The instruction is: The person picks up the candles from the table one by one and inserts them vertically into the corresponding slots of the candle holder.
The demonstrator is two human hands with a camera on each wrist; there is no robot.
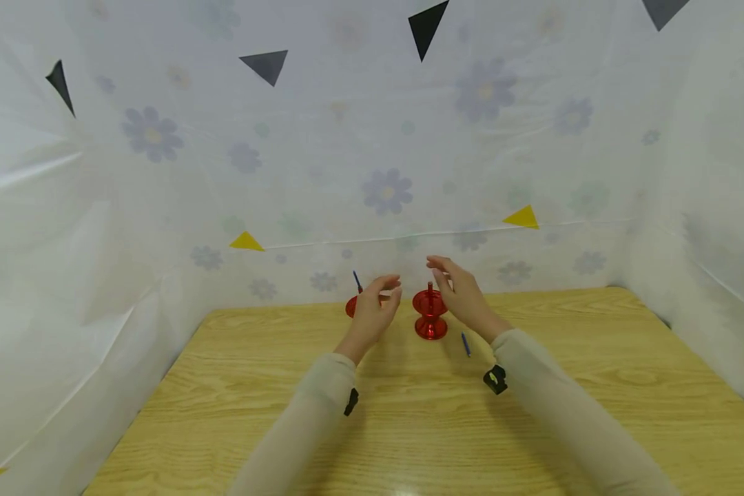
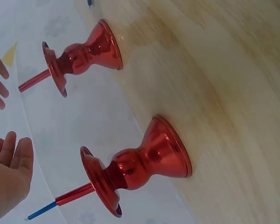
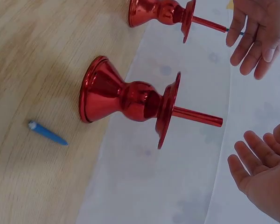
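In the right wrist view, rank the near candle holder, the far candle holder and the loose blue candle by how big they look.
1. Near candle holder, largest.
2. Far candle holder, smaller, but it is farther off and cut by the frame edge; the two may match.
3. Loose blue candle, smallest.

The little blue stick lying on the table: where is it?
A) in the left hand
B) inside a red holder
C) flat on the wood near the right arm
C: the blue stick lies flat on the wooden table, beside the nearer red holder, with no hand touching it.
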